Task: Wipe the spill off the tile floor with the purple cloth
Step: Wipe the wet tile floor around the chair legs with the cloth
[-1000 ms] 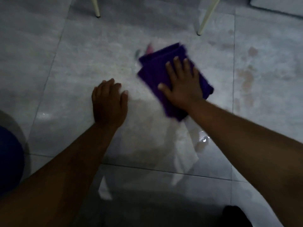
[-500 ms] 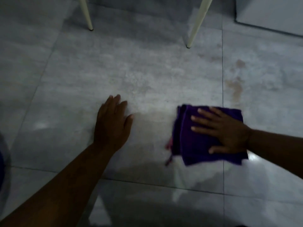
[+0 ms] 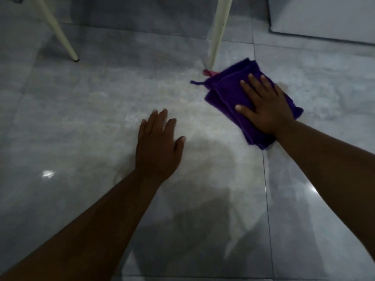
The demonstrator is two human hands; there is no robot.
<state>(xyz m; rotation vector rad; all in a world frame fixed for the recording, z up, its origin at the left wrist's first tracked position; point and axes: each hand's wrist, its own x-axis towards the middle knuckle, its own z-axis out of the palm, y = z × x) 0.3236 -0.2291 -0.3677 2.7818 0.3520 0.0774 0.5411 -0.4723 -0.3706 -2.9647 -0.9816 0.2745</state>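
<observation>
You are pressing your right hand (image 3: 265, 109) flat, fingers spread and not closed into a grip, on the folded purple microfibre cloth (image 3: 231, 92) at about one o'clock on the glossy grey tile floor (image 3: 85, 122), while your left hand (image 3: 158, 147) is lying open and empty on the tile near centre. The cloth's far corner is sitting just beside the cream tapered furniture leg (image 3: 218, 31) at twelve o'clock, so pushing further is risking a snag or bunching, and the wet sheen may be letting your bracing palm slip. Open room is lying toward nine and six o'clock.
</observation>
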